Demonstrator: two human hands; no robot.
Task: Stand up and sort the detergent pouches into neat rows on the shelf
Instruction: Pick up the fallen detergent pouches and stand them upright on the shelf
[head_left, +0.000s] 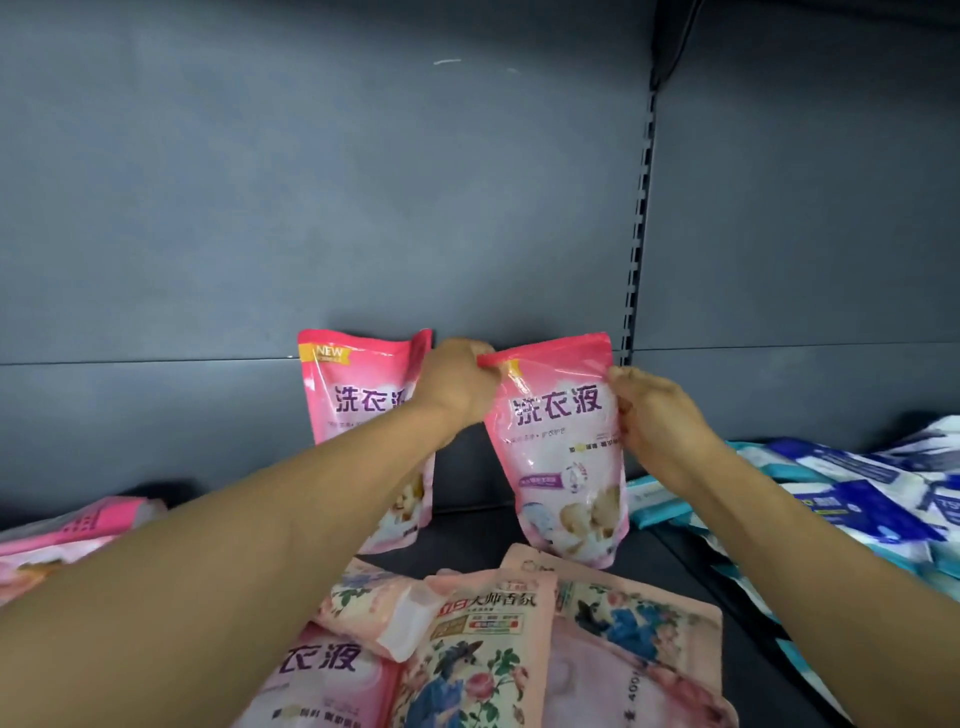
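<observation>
Now standing a pink pouch upright at the back of the shelf (467, 525).

Far left, pink pouches (67, 525) lying flat; next, one standing pouch (358, 415) against the back panel. Left hand (457, 384) pinching the top-left corner of the held pouch (561, 457), right hand (660, 415) gripping its right edge, fingers curled on the film (base seemingly on the shelf, slightly tilted). Likely next: square up beside its neighbour, then release. In front, floral pouches (483, 649) flat and unsorted; far right, blue-and-white packs (841, 493) heaped.
</observation>
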